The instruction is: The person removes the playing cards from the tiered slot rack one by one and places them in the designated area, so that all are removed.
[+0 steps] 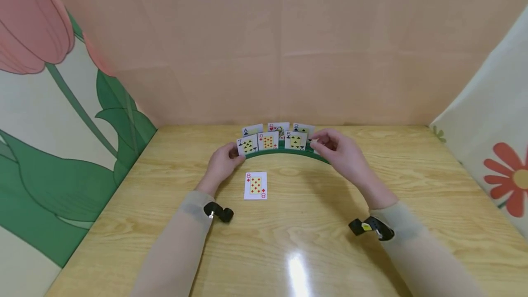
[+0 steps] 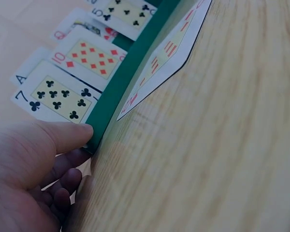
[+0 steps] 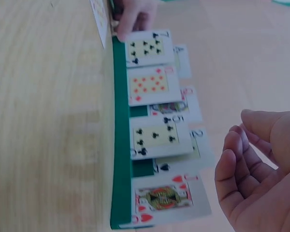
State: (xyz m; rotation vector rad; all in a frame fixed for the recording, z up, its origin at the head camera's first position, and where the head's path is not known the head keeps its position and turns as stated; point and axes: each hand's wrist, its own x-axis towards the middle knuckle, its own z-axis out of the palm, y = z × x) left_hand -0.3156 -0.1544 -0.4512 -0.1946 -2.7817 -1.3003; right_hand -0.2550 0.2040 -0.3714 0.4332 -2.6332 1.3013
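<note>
A curved green card holder has playing cards standing in two rows. My left hand grips its left end, thumb on the front face beside the seven of clubs. Along the front row follow the ten of diamonds, five of clubs and jack of hearts. Behind them stand an ace, a queen and a two. Beside the jack, my right hand has loosely bent fingers with nothing between them; in the head view it covers most of that card.
The eight of diamonds lies face up on the wooden table, in front of the holder. A peach cloth hangs behind the table. Patterned cloths with a tulip and a red flower flank it.
</note>
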